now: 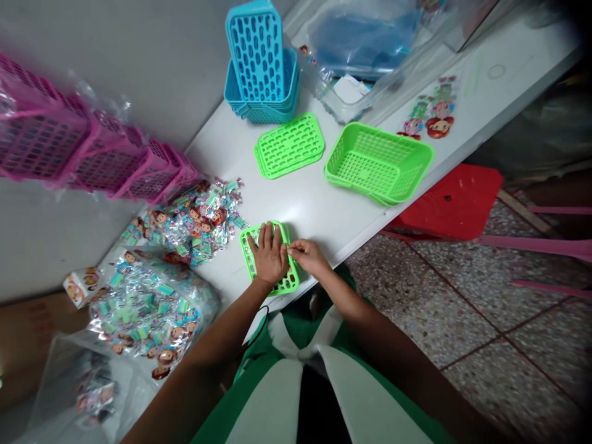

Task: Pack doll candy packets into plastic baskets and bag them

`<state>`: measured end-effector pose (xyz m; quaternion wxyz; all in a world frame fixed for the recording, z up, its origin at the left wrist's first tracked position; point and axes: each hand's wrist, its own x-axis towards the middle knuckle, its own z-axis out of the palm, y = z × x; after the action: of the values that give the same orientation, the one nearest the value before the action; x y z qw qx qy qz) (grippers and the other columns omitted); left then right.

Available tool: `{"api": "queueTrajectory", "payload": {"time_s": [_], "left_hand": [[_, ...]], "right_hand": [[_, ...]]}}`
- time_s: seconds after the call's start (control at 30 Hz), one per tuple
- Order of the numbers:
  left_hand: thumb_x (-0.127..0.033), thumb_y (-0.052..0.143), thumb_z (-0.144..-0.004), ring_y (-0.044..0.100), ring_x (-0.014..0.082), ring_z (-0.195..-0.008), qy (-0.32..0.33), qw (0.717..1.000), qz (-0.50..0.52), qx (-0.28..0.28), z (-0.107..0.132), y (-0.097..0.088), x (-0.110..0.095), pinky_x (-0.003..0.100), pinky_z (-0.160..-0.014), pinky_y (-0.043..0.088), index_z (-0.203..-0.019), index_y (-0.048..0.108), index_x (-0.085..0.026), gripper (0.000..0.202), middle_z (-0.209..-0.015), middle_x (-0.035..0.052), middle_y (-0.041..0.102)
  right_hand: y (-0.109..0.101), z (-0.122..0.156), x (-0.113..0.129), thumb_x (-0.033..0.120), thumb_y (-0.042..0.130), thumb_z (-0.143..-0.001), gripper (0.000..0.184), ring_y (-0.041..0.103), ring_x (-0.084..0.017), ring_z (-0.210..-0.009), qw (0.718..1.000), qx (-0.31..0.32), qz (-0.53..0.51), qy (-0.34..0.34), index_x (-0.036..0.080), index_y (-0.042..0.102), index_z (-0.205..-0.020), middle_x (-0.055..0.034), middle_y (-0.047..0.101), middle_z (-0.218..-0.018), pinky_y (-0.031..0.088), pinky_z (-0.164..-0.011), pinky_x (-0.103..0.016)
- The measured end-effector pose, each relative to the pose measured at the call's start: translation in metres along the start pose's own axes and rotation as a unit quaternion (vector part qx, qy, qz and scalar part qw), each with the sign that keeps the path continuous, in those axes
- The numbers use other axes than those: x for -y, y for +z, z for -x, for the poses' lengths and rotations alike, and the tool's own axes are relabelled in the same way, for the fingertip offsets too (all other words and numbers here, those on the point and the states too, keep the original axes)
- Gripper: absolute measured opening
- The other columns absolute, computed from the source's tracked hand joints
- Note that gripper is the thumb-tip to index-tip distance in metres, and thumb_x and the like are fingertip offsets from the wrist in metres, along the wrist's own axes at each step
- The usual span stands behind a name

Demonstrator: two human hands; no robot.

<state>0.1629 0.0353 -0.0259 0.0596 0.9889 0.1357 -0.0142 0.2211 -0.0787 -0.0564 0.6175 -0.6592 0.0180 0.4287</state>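
A bright green perforated lid (292, 282) lies near the front edge of the white table, with reddish-brown bits showing through its holes. My left hand (269, 256) presses flat on top of it, fingers spread. At the lid's right edge, my right hand (311, 256) is closed in a pinch; what sits between its fingertips is too small to make out. Further back are stacked green lids (290, 145) and an open green basket (377, 163).
Blue baskets (261, 111) stand at the back. Pink baskets (111, 148) in plastic line the left, above loose shiny packets (194, 222) and a filled plastic bag (148, 314). Flat character cutouts (439, 117) lie back right. A red stool (448, 203) stands beside the table.
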Motion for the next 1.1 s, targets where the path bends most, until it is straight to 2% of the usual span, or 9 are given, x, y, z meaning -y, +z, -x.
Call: {"api": "queueTrajectory", "payload": {"time_s": [0.1,0.2,0.33,0.4,0.5,0.67,0.8,0.93,1.1], "left_hand": [[-0.035,0.028,-0.094,0.012,0.0254,-0.143,-0.002,1.000,0.018,-0.006,0.000,0.001,0.002,0.056,-0.113,-0.001,-0.142,0.035,-0.013,0.053,-0.151,0.0150,0.027],[-0.035,0.028,-0.094,0.013,0.0246,-0.143,-0.001,1.000,0.028,-0.008,0.001,0.000,0.003,0.055,-0.113,-0.001,-0.142,0.034,-0.013,0.053,-0.151,0.0144,0.028],[-0.035,0.027,-0.095,0.013,0.0245,-0.143,-0.001,1.000,0.028,-0.003,0.001,-0.001,0.003,0.054,-0.113,-0.001,-0.142,0.034,-0.013,0.052,-0.152,0.0140,0.027],[-0.035,0.027,-0.095,0.013,0.0247,-0.143,-0.002,1.000,0.023,0.001,0.001,-0.002,0.003,0.055,-0.113,0.000,-0.142,0.033,-0.013,0.053,-0.152,0.0140,0.026],[-0.035,0.029,-0.094,0.013,0.0260,-0.143,-0.008,1.000,0.009,0.006,0.001,-0.003,0.001,0.056,-0.113,0.001,-0.143,0.031,-0.013,0.055,-0.152,0.0147,0.025],[-0.034,0.031,-0.094,0.015,0.0285,-0.142,-0.054,0.998,-0.012,0.003,-0.001,-0.006,-0.014,0.060,-0.110,0.006,-0.142,0.036,-0.022,0.050,-0.153,0.0128,0.024],[-0.033,0.030,-0.095,0.017,0.0296,-0.141,-0.097,0.995,-0.013,0.002,-0.003,-0.012,-0.024,0.060,-0.108,0.014,-0.143,0.033,-0.023,0.050,-0.152,0.0133,0.026],[-0.039,0.037,-0.093,0.022,0.0316,-0.139,-0.054,0.998,-0.027,0.029,-0.003,-0.021,-0.016,0.057,-0.109,0.018,-0.143,0.035,-0.025,0.052,-0.153,0.0129,0.024],[-0.042,0.039,-0.091,0.015,0.0306,-0.142,0.015,0.999,-0.023,0.042,-0.003,-0.019,0.004,0.056,-0.112,0.007,-0.142,0.036,-0.021,0.055,-0.155,0.0138,0.017]], "right_hand": [[0.002,0.009,0.010,0.027,0.057,-0.077,0.014,0.059,-0.014,-0.065,0.993,-0.037,0.106,-0.037,0.019,0.063,-0.086,-0.0005,0.066,-0.074,0.046,-0.063,-0.027],[-0.003,0.017,0.018,0.026,0.061,-0.077,0.027,0.060,-0.015,-0.075,0.969,-0.092,0.197,-0.115,0.022,0.062,-0.103,-0.0028,0.065,-0.090,0.047,-0.070,-0.028],[-0.010,0.007,0.016,0.022,0.059,-0.078,0.019,0.060,-0.014,-0.076,0.975,-0.024,0.146,-0.166,0.020,0.064,-0.096,-0.0030,0.064,-0.090,0.048,-0.071,-0.026],[-0.010,-0.004,0.012,0.022,0.057,-0.079,0.013,0.061,-0.013,-0.073,0.986,0.008,0.085,-0.142,0.020,0.064,-0.090,-0.0003,0.064,-0.080,0.048,-0.068,-0.025],[-0.007,-0.010,0.008,0.025,0.056,-0.081,0.009,0.061,-0.013,-0.067,0.993,-0.003,0.063,-0.100,0.019,0.061,-0.085,0.0022,0.063,-0.071,0.048,-0.065,-0.025],[-0.010,0.024,-0.001,0.030,0.058,-0.083,0.025,0.061,-0.016,-0.081,0.976,-0.041,0.140,-0.159,0.020,0.060,-0.105,-0.0043,0.066,-0.095,0.048,-0.073,-0.029],[-0.020,0.042,-0.005,0.024,0.051,-0.088,0.028,0.059,-0.017,-0.086,0.952,-0.019,0.215,-0.218,0.019,0.060,-0.114,-0.0073,0.062,-0.099,0.048,-0.076,-0.029],[-0.025,0.038,-0.004,0.024,0.048,-0.090,0.031,0.057,-0.019,-0.090,0.930,-0.003,0.268,-0.253,0.017,0.060,-0.118,-0.0086,0.061,-0.098,0.047,-0.082,-0.033],[-0.015,0.040,-0.004,0.027,0.047,-0.091,0.034,0.052,-0.023,-0.101,0.920,-0.065,0.299,-0.246,0.023,0.060,-0.121,-0.0091,0.060,-0.106,0.043,-0.091,-0.039]]}}
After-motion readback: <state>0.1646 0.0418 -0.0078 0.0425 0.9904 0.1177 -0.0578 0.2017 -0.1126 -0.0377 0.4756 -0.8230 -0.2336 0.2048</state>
